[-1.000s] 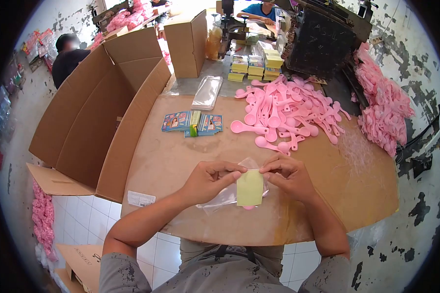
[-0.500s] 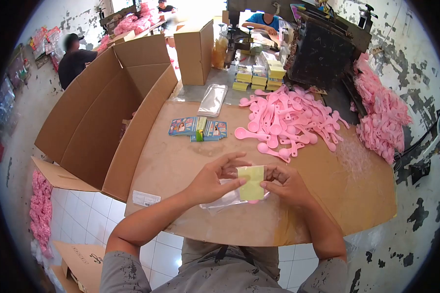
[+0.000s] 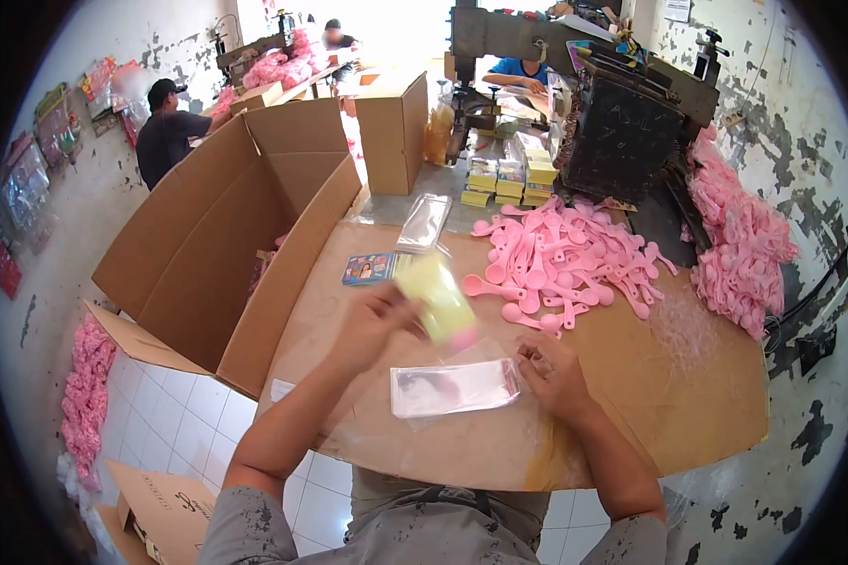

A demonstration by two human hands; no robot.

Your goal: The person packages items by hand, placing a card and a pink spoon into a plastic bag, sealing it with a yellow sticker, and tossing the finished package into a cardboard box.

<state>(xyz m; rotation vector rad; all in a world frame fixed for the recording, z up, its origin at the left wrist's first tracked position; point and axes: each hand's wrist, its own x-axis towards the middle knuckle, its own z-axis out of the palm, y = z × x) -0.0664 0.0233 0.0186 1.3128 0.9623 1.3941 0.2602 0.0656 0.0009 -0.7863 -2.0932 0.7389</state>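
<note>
My left hand (image 3: 379, 322) pinches the edge of a pale yellow card (image 3: 437, 294), raised and tilted above the table. Something pink shows at the card's lower end, blurred by motion. Clear plastic sleeves (image 3: 454, 388) lie flat below it. At their right end is my right hand (image 3: 548, 369), its fingers curled; whether they grip anything is too small to tell. Behind the yellow card, blue printed cards (image 3: 367, 269) are partly hidden. Pink spoons (image 3: 546, 259) lie heaped farther back.
An open cardboard box (image 3: 283, 282) stands at the left. Behind are more clear sleeves (image 3: 424, 222), card stacks (image 3: 510, 179), an upright carton (image 3: 392, 137) and a dark machine (image 3: 620, 137). Pink spoon bundles (image 3: 740, 245) hang at the right. Several people sit farther back.
My left hand has moved left and up with the yellow card, now tilted. My right hand has let go of the card and dropped slightly. The sleeves below are uncovered. The view has shifted.
</note>
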